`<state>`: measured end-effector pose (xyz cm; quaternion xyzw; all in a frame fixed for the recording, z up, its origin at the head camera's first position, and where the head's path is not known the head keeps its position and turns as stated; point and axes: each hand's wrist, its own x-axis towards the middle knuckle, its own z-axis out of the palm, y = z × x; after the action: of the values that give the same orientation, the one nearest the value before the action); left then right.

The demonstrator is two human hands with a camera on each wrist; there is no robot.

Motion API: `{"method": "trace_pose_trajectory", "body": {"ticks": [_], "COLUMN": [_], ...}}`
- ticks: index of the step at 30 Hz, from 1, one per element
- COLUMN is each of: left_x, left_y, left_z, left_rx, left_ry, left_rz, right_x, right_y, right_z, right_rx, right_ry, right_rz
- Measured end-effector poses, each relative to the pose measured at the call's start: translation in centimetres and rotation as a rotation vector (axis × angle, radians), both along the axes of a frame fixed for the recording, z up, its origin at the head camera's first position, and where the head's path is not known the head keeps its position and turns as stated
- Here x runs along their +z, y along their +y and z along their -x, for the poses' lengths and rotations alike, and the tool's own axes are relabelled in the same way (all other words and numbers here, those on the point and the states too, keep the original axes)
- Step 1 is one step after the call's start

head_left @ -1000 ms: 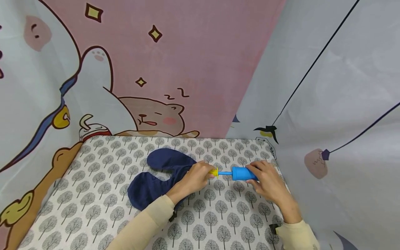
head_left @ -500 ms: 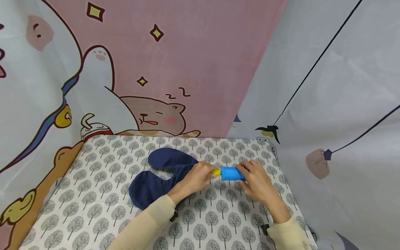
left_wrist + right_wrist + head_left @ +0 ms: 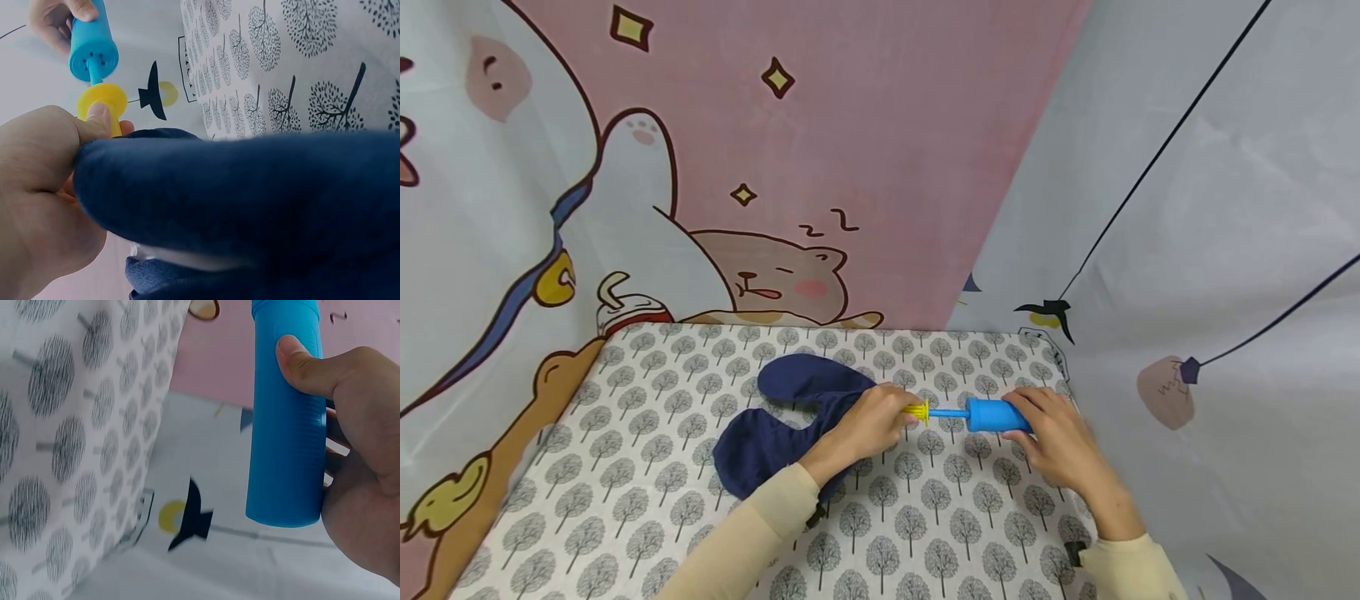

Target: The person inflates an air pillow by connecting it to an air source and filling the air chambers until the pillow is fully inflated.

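A navy U-shaped neck pillow (image 3: 752, 446) lies on the cloth, its two lobes toward the left. At its right end my left hand (image 3: 867, 423) pinches the yellow end (image 3: 105, 100) of a hand air pump, thumb on the yellow piece. Whether its tip sits in the pillow is hidden by the hand and fabric. My right hand (image 3: 1060, 433) grips the pump's blue barrel (image 3: 992, 415), thumb along one side in the right wrist view (image 3: 287, 425). A thin blue rod (image 3: 949, 413) shows between the barrel and the yellow flange.
Beneath everything is a white cloth (image 3: 880, 517) printed with grey trees. A printed curtain (image 3: 880, 167) hangs behind and along both sides, with its right side (image 3: 1225, 467) close to my right forearm.
My right hand slid the blue barrel left against the yellow end, hiding the rod, then drew it back right, exposing the rod again. The left hand stayed nearly still.
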<state>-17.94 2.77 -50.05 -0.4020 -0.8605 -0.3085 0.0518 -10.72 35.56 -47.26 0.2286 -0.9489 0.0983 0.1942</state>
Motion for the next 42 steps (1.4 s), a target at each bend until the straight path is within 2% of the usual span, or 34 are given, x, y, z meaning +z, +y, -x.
{"method": "trace_pose_trajectory", "body": {"ticks": [8, 15, 19, 28, 30, 34, 38, 42], "left_x": [-0.1, -0.6, -0.9, -0.9, -1.7, -2.7, -2.7, -3.3], "left_y": [0.1, 0.1, 0.2, 0.5, 0.6, 0.7, 0.8, 1.1], "left_z": [0.0, 0.2, 0.2, -0.1, 0.3, 0.8, 0.9, 1.1], "left_rx": [0.027, 0.017, 0.021, 0.02, 0.014, 0.003, -0.002, 0.005], "left_ry": [-0.016, 0.001, 0.037, 0.047, 0.069, 0.062, 0.081, 0.079], "left_rz": [0.022, -0.041, -0.04, -0.023, -0.037, -0.069, -0.065, -0.089], "right_x": [0.8, 0.9, 0.8, 0.5, 0.3, -0.2, -0.5, -0.5], "right_y": [3.5, 4.7, 3.5, 0.2, -0.5, -1.8, -3.0, -4.1], "right_z": [-0.8, -1.1, -0.8, -0.5, -0.3, -0.1, 0.2, 0.6], "right_rx": [-0.052, -0.086, -0.061, 0.001, 0.016, 0.034, 0.048, 0.057], "right_ry": [-0.02, 0.012, 0.036, 0.059, 0.076, 0.103, 0.098, 0.092], "right_rz": [0.035, 0.053, 0.013, -0.024, -0.028, -0.033, -0.035, -0.047]}}
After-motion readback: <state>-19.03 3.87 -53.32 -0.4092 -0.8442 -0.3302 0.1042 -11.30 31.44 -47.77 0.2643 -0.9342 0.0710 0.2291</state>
